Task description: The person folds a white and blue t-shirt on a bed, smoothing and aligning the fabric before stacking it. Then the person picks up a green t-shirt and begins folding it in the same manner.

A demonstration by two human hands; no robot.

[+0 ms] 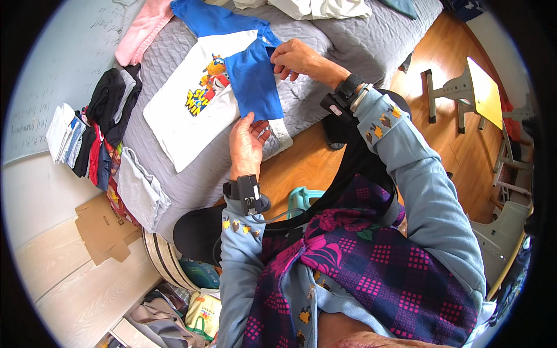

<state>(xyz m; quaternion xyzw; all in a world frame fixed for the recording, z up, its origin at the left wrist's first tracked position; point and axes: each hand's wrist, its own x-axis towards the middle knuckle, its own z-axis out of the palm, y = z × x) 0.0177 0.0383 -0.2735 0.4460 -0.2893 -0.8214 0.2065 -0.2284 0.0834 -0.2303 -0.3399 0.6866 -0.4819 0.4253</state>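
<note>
A white T-shirt [187, 130] with blue sleeves and a cartoon print lies on the grey quilted bed cover [304, 104]. One blue sleeve [254, 82] is folded inward over its front, partly covering the print. My left hand [249, 141] is at the hem of that sleeve, thumb at the edge and fingers loosely apart. My right hand [298, 61] is by the sleeve's upper outer edge with fingers curled down; whether it pinches the cloth cannot be told.
Folded clothes [98, 130] stand in a row along the bed's left side, near a folded grey garment [141, 187]. A pink garment [145, 28] and white cloth [322, 6] lie farther back. A turquoise stool [300, 198] is below me; a cardboard box [104, 228] stands lower left.
</note>
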